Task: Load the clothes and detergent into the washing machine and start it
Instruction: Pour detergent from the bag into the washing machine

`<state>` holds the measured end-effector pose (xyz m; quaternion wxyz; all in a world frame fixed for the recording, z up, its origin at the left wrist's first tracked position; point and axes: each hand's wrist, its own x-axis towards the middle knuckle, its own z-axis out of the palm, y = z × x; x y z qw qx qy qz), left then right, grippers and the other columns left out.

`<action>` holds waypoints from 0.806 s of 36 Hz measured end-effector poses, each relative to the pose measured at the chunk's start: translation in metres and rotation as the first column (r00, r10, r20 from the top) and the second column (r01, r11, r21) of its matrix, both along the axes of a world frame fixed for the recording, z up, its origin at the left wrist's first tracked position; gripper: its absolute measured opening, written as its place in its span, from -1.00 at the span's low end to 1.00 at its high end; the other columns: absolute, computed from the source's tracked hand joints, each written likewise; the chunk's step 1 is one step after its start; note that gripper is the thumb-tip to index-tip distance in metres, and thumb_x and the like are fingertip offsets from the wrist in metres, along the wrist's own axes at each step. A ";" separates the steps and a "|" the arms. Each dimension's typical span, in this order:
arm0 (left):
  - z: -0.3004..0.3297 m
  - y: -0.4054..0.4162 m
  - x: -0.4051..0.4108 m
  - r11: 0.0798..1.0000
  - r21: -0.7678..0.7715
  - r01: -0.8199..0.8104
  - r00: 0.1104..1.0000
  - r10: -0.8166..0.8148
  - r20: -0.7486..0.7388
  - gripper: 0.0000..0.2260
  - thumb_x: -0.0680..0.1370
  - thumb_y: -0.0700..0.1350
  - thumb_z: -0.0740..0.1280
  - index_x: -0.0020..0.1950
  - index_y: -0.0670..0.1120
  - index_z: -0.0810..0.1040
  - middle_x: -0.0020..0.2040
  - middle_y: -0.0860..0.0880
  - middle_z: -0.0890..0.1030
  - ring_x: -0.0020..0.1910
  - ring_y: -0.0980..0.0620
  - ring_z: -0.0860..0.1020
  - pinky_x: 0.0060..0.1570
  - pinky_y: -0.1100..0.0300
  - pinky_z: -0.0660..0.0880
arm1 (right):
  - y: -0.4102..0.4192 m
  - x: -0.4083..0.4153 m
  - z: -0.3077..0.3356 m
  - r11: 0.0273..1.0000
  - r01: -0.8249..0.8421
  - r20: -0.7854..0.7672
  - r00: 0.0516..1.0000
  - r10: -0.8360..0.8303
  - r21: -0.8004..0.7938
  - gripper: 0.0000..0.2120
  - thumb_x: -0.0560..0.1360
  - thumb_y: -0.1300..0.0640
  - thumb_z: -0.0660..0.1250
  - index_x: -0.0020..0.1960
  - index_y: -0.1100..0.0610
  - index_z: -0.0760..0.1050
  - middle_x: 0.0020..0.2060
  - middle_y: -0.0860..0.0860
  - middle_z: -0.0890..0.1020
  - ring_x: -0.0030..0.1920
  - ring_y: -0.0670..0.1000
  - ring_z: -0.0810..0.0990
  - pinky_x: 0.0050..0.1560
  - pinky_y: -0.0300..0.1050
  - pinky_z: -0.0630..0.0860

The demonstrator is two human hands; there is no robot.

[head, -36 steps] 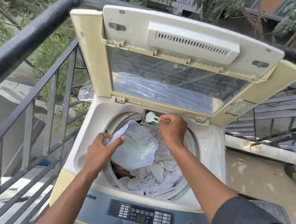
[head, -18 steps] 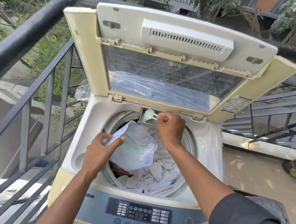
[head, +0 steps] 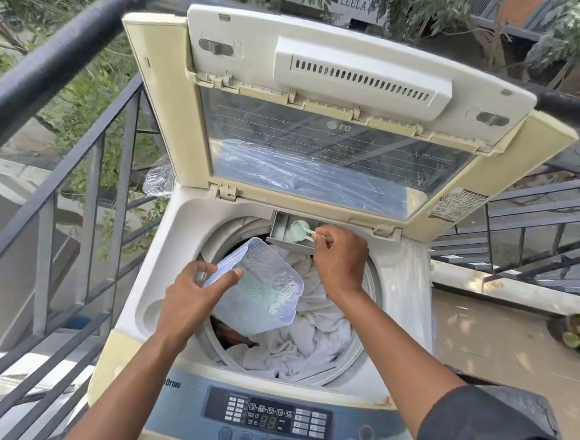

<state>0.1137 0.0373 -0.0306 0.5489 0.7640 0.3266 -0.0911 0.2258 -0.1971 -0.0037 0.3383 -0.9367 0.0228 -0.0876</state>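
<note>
A top-loading washing machine (head: 191,233) stands with its lid (head: 327,102) raised. White clothes (head: 311,338) and a dark brown item fill the drum. My left hand (head: 194,299) holds a clear plastic detergent container (head: 263,293) with pale green powder, tilted over the drum. My right hand (head: 339,261) pinches the handle of a small white scoop (head: 300,229), tipped into the detergent drawer (head: 282,233) at the drum's back rim. Green powder lies in the drawer.
The control panel (head: 268,417) with buttons and a display runs along the machine's front. A dark metal railing (head: 63,49) closes off the left and back. A crumpled plastic sheet (head: 159,179) sits behind the machine; a potted plant (head: 579,333) stands on the floor at right.
My right hand has tipped the scoop further over into the drawer. The left hand and container have stayed almost still.
</note>
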 end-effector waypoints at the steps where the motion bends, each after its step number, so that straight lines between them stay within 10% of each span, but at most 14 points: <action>1: 0.000 0.000 0.000 1.000 -0.001 0.000 1.000 0.000 0.000 -0.26 0.13 0.61 0.50 0.11 0.17 0.60 0.19 0.07 0.66 0.23 0.02 0.61 0.17 -0.20 0.65 | -0.002 0.000 0.000 1.000 0.001 0.005 1.000 -0.001 -0.011 -0.92 0.50 0.23 0.49 -0.15 0.10 0.73 -0.25 -0.05 0.74 -0.23 -0.02 0.68 -0.19 -0.19 0.49; 29: 0.004 -0.007 0.006 0.999 -0.008 0.038 0.999 -0.038 -0.013 -0.34 0.19 0.54 0.55 0.12 0.18 0.59 0.15 -0.01 0.69 0.05 0.05 0.67 0.05 -0.14 0.69 | -0.037 -0.018 0.020 0.917 -0.160 0.026 0.983 0.182 -0.366 -0.89 0.45 0.43 0.41 -0.12 0.28 0.68 -0.34 0.14 0.59 -0.35 0.20 0.54 -0.40 0.05 0.54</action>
